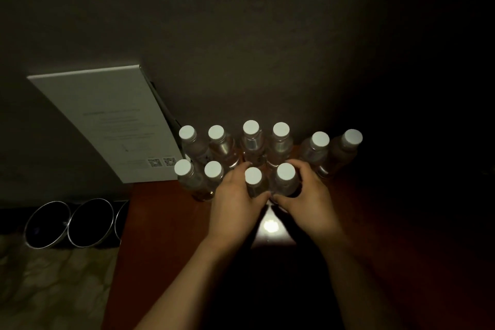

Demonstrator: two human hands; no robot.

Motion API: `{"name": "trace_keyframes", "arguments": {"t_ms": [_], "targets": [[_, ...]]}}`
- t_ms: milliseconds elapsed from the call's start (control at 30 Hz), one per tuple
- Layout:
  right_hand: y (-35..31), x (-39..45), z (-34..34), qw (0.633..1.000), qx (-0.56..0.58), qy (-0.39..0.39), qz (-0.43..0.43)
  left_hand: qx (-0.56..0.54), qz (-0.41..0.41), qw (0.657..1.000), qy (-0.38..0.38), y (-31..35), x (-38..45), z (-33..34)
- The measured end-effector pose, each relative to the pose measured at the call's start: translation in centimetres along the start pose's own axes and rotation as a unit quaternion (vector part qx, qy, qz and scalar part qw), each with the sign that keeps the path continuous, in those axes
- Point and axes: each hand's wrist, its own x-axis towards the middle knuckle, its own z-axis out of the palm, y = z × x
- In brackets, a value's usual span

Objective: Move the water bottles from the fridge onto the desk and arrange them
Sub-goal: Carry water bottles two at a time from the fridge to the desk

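Clear plastic bottles (280,147), glossy wooden desk (166,222), shiny metal cups (91,222)

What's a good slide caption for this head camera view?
Both hands, left hand and right hand, grip two front-row water bottles on a dim desk.

Card (112,126) print illegible; third metal cup (122,218) half behind desk (166,222).

Table (171,236): dark reddish-brown wood, glossy, with one bright light reflection near its middle. Ten clear bottles (222,147) with white caps stand upright on it at the far edge against the wall, six in the back row and four in front, close together. A white printed card (112,120) stands leaning at the table's far left corner.
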Motion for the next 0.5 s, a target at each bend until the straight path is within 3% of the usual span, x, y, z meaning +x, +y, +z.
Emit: {"name": "trace_keyframes", "arguments": {"t_ms": [300,500], "targets": [[-6.1,-2.1,-3.1,0.995,-0.081,0.009,-0.053,0.022,0.048,0.999,0.009,3.1,-1.0,-5.0],[-13.3,-7.4,-3.0,0.985,-0.092,0.016,-0.144,0.062,0.071,0.994,0.05,2.5,-5.3,-12.0]]}}
